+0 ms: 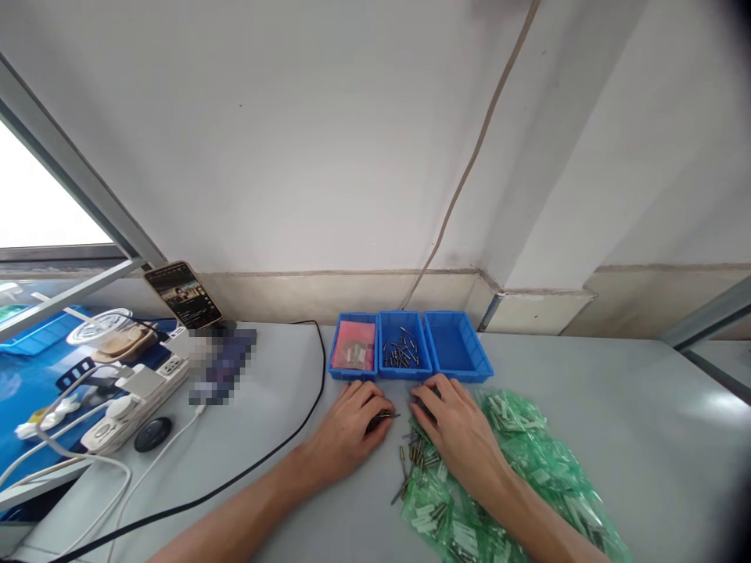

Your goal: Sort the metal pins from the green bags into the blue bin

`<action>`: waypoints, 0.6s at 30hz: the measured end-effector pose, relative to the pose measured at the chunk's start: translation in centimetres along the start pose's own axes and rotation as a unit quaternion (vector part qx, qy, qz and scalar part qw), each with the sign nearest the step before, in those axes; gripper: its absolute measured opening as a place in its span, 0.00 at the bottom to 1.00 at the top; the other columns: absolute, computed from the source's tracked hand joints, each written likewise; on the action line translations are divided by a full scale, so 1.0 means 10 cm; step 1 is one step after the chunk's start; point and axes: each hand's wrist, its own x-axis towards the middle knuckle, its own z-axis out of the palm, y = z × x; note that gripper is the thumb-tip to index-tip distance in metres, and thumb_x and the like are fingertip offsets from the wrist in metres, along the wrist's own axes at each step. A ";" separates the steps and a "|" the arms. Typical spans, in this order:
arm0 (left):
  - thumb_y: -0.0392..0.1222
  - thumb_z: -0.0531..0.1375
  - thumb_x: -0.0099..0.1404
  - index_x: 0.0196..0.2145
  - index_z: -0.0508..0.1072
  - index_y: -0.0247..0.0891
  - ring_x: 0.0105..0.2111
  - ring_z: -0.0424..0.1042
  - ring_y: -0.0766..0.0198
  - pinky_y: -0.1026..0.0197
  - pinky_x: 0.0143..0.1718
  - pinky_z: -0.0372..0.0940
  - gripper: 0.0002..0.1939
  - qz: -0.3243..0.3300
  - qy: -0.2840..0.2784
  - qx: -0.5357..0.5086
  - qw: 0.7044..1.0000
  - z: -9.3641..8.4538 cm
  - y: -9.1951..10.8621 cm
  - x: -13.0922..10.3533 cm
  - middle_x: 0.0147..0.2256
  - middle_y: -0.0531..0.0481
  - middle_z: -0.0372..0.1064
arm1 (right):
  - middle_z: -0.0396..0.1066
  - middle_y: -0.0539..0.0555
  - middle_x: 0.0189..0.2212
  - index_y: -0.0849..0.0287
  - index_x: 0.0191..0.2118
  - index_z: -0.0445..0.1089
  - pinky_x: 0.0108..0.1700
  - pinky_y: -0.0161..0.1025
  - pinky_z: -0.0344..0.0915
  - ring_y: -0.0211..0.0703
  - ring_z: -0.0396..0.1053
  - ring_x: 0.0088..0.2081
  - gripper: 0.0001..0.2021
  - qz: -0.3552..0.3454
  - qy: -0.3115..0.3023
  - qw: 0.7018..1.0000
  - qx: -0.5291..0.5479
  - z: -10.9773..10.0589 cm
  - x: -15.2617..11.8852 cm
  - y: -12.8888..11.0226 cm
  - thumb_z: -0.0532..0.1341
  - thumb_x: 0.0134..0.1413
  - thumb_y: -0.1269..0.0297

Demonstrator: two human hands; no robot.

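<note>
Pins: some in middle tray, worktop's back edge; others remaining loose; left hand, fingers curled round several; right hand, grip unclear

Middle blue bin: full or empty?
Neither, partly filled: loose metal pins lie in the middle bin, with its blue floor showing behind them.

The desk is pale grey. Along its back edge, three trays are blue; the sheet in the left one is salmon-pink, the pins in the middle one dark and brassy. Toward the front edge, see-through green bags show white strips; loose pins beside them are brass and dark grey. Toward the front left corner, one cable is black, another white. The wall is off-white above a cream band.
</note>
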 end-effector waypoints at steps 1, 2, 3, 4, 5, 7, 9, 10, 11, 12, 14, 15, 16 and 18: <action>0.36 0.57 0.78 0.49 0.74 0.39 0.45 0.69 0.57 0.53 0.49 0.65 0.06 0.000 0.001 0.002 1.000 0.00 0.00 0.00 0.45 0.46 0.72 | 0.73 0.59 0.43 0.56 0.48 0.76 0.46 0.51 0.68 0.55 0.71 0.43 0.09 -0.006 -0.004 1.000 -0.011 0.00 -0.01 0.00 0.58 0.73 0.68; 0.36 0.57 0.77 0.49 0.74 0.39 0.45 0.69 0.57 0.53 0.49 0.65 0.06 0.001 0.002 0.005 1.000 0.00 0.00 0.01 0.45 0.46 0.72 | 0.74 0.59 0.43 0.56 0.48 0.77 0.47 0.51 0.68 0.56 0.70 0.43 0.08 -0.010 -0.008 1.000 -0.019 0.00 -0.01 -0.01 0.59 0.73 0.68; 0.35 0.57 0.77 0.49 0.74 0.39 0.45 0.69 0.56 0.53 0.49 0.64 0.07 0.001 0.002 0.006 1.000 -0.01 0.00 0.01 0.45 0.46 0.72 | 0.74 0.59 0.43 0.55 0.47 0.77 0.47 0.52 0.67 0.56 0.69 0.43 0.08 -0.015 -0.014 1.000 -0.023 -0.01 -0.02 -0.01 0.59 0.72 0.69; 0.35 0.57 0.77 0.49 0.74 0.39 0.45 0.69 0.56 0.52 0.49 0.64 0.07 0.002 0.002 0.008 1.000 -0.01 0.01 0.01 0.45 0.46 0.72 | 0.75 0.58 0.43 0.55 0.47 0.76 0.46 0.52 0.66 0.56 0.69 0.43 0.08 -0.019 -0.020 0.999 -0.024 -0.02 -0.02 -0.01 0.59 0.72 0.69; 0.35 0.57 0.77 0.48 0.74 0.39 0.45 0.69 0.56 0.52 0.48 0.64 0.07 0.002 0.002 0.009 1.000 -0.01 0.01 0.01 0.45 0.46 0.72 | 0.75 0.58 0.42 0.55 0.47 0.76 0.46 0.51 0.65 0.56 0.68 0.43 0.08 -0.024 -0.028 0.999 -0.022 -0.03 -0.03 -0.02 0.59 0.73 0.69; 0.34 0.57 0.77 0.48 0.74 0.39 0.45 0.69 0.56 0.53 0.48 0.64 0.07 0.002 0.001 0.010 1.000 -0.01 0.01 0.01 0.44 0.46 0.72 | 0.76 0.57 0.42 0.54 0.47 0.76 0.44 0.50 0.64 0.55 0.68 0.43 0.10 -0.030 -0.038 0.999 -0.015 -0.05 -0.04 -0.02 0.57 0.73 0.71; 0.34 0.57 0.77 0.48 0.74 0.39 0.45 0.69 0.56 0.53 0.48 0.65 0.07 0.001 0.001 0.010 1.000 -0.02 0.01 0.02 0.45 0.46 0.72 | 0.76 0.57 0.41 0.54 0.47 0.75 0.43 0.49 0.63 0.55 0.68 0.42 0.10 -0.025 -0.040 0.999 -0.011 -0.07 -0.04 -0.03 0.56 0.74 0.72; 0.34 0.57 0.77 0.49 0.74 0.39 0.45 0.69 0.57 0.53 0.48 0.66 0.07 0.001 0.001 0.011 1.000 -0.02 0.01 0.02 0.45 0.46 0.72 | 0.75 0.57 0.41 0.54 0.47 0.75 0.43 0.49 0.63 0.55 0.67 0.42 0.10 -0.021 -0.039 0.999 -0.012 -0.07 -0.04 -0.03 0.56 0.74 0.72; 0.35 0.57 0.77 0.48 0.74 0.39 0.45 0.69 0.57 0.53 0.48 0.66 0.07 0.000 0.002 0.012 1.000 -0.02 0.02 0.02 0.45 0.46 0.72 | 0.75 0.57 0.40 0.55 0.47 0.74 0.42 0.49 0.62 0.55 0.67 0.42 0.10 -0.017 -0.036 0.999 -0.015 -0.06 -0.04 -0.03 0.56 0.74 0.72; 0.35 0.57 0.77 0.48 0.74 0.39 0.45 0.69 0.57 0.53 0.49 0.66 0.07 -0.001 0.003 0.013 1.000 -0.03 0.02 0.02 0.45 0.45 0.72 | 0.75 0.57 0.40 0.55 0.47 0.74 0.42 0.49 0.62 0.55 0.67 0.42 0.09 -0.016 -0.034 0.999 -0.021 -0.06 -0.04 -0.03 0.56 0.74 0.71; 0.35 0.57 0.77 0.48 0.74 0.39 0.45 0.70 0.56 0.53 0.49 0.66 0.07 -0.004 0.004 0.015 1.000 -0.03 0.02 0.02 0.45 0.45 0.72 | 0.74 0.57 0.40 0.55 0.46 0.73 0.42 0.49 0.60 0.55 0.66 0.41 0.09 -0.021 -0.033 0.998 -0.039 -0.05 -0.04 -0.03 0.55 0.74 0.71; 0.35 0.57 0.77 0.48 0.74 0.39 0.46 0.70 0.56 0.53 0.49 0.66 0.07 -0.006 0.002 0.015 1.000 -0.04 0.02 0.02 0.45 0.45 0.72 | 0.73 0.57 0.40 0.55 0.44 0.73 0.42 0.49 0.60 0.55 0.66 0.41 0.09 -0.025 -0.033 0.998 -0.051 -0.04 -0.03 -0.03 0.55 0.74 0.71; 0.35 0.57 0.77 0.48 0.74 0.39 0.46 0.70 0.56 0.53 0.49 0.66 0.07 -0.007 0.000 0.015 1.000 -0.04 0.02 0.02 0.45 0.45 0.72 | 0.73 0.57 0.39 0.54 0.43 0.72 0.42 0.49 0.59 0.55 0.66 0.40 0.09 -0.030 -0.035 0.997 -0.062 -0.03 -0.03 -0.03 0.55 0.74 0.71; 0.35 0.58 0.77 0.49 0.74 0.39 0.46 0.69 0.56 0.52 0.50 0.66 0.06 -0.008 -0.005 0.012 1.000 -0.04 0.02 0.01 0.46 0.45 0.72 | 0.72 0.57 0.38 0.54 0.40 0.71 0.41 0.49 0.58 0.55 0.66 0.40 0.09 -0.038 -0.038 0.995 -0.086 -0.02 -0.02 -0.04 0.56 0.74 0.71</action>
